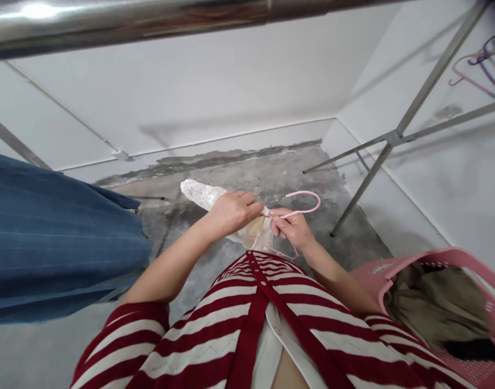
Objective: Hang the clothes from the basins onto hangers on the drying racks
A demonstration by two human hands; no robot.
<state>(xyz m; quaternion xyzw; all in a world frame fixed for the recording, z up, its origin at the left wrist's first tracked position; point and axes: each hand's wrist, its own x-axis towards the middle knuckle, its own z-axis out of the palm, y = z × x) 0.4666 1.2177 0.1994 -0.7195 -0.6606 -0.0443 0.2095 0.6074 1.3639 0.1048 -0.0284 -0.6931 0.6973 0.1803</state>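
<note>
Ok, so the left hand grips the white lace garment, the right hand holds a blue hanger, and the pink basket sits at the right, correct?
Not quite: the hanger is pink, not blue, as the head view shows. The rest holds: the left hand grips the white lace garment, the right hand holds the hanger, and the pink basket sits at the right.

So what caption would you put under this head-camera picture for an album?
Left hand pinches a lacy white garment at the pink hanger held by the right hand, beside a pink basket.
</note>
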